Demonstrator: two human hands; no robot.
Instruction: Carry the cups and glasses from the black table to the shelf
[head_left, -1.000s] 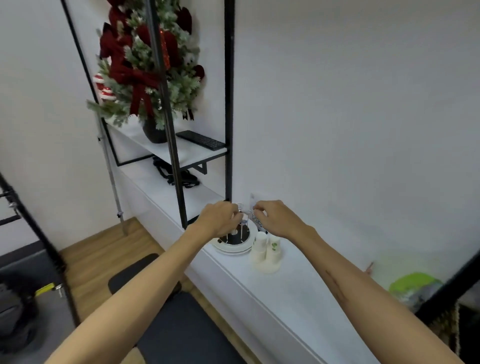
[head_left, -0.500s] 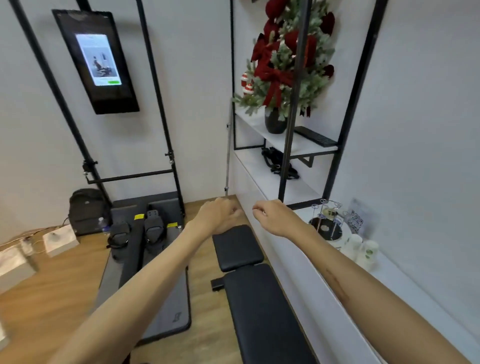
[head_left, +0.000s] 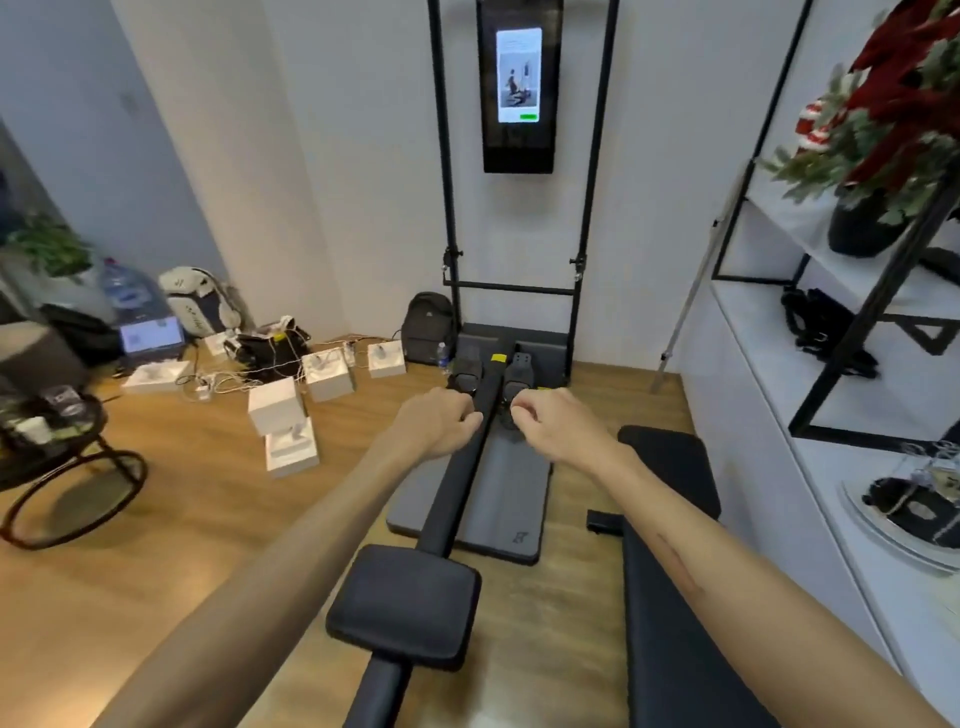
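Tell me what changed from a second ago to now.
Both hands have come off the glasses at the round tray on the shelf and let go. The view has swung left, toward the black table. The left hand and right hand now hang loosely curled, holding nothing. The glasses stay on the tray.
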